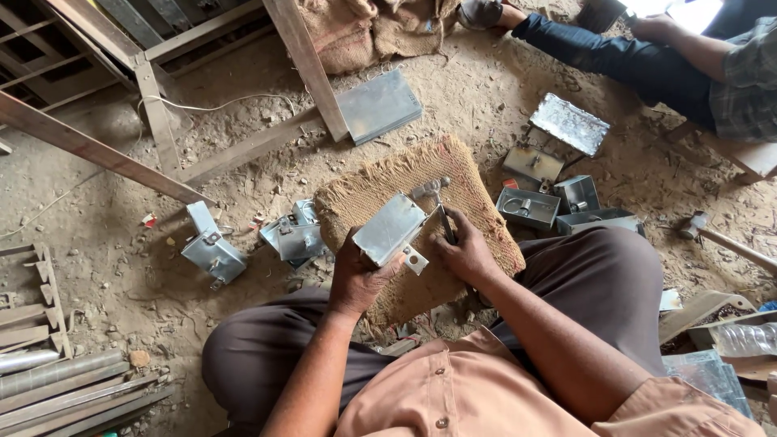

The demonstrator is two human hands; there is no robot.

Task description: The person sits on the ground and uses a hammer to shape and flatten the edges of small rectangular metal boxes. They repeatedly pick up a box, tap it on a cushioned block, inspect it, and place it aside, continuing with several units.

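1. While the left hand (358,271) is clamping its fingers around the lower end of a small sheet-metal box (391,229), the box is lying tilted on top of a burlap pad (477,206), near the pad's middle.
2. Pressed together around a dark handle, the right hand (465,252) is gripping a small hammer (438,202), whose head is hovering just beyond the box's upper edge, over the pad.
3. A perforated metal tab (415,260) is sticking out from the box's lower corner, between the two hands.
4. Just left of the pad, a cluster of folded metal pieces (293,235) is lying on the dirt floor (243,146); farther left of the pad, another metal box with a clasp (210,251) is resting apart from them.
5. Right of the pad, several open metal boxes (558,202) are sitting close together, and a flat metal sheet (570,123) is lying above them.
6. Beyond the pad's far edge, a grey metal plate (379,105) is leaning against a wooden frame (307,65).
7. Well to the right of the pad, a second hammer (712,231) is lying on the floor, and another person's legs (615,57) are stretching across the top corner.
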